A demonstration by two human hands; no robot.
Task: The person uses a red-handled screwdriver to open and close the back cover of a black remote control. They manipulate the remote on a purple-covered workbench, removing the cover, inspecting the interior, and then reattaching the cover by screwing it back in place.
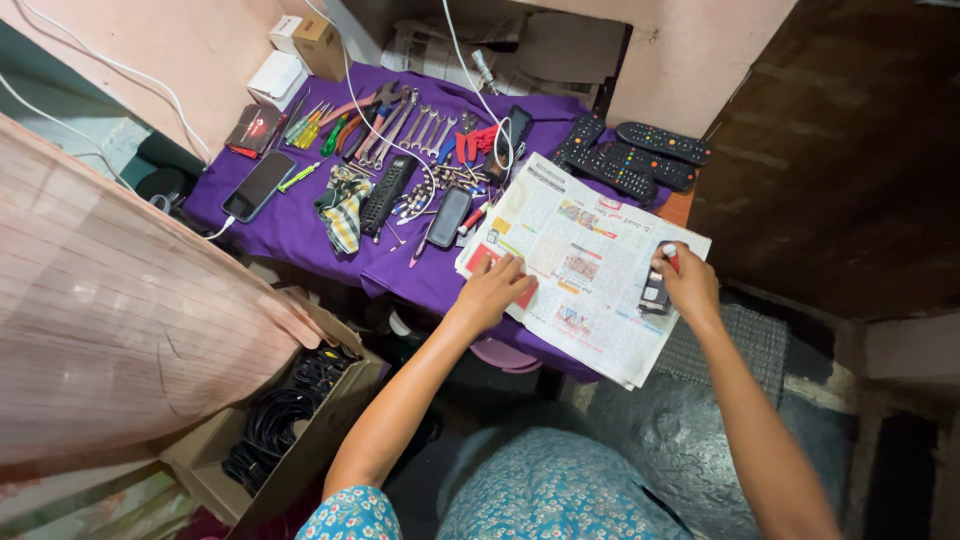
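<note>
Left hand [492,290] flat, fingers spread, pinning newspaper [585,265] against purple-draped surface [300,225], likely as work mat; right hand [686,283] closed round red-tipped tool [670,256] over small dark device [655,295] at paper's right edge.

Head view, steeply down (perhaps slightly tilted) over table [300,225].

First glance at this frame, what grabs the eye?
The bright purple cloth over the table, strewn with a row of metal wrenches and pliers, stands out first. On its right end lies an open printed newspaper: the left hand presses flat on it, while the right hand holds a small red-tipped tool over a small dark device. Behind the paper sits a cluster of black remote controls.
</note>
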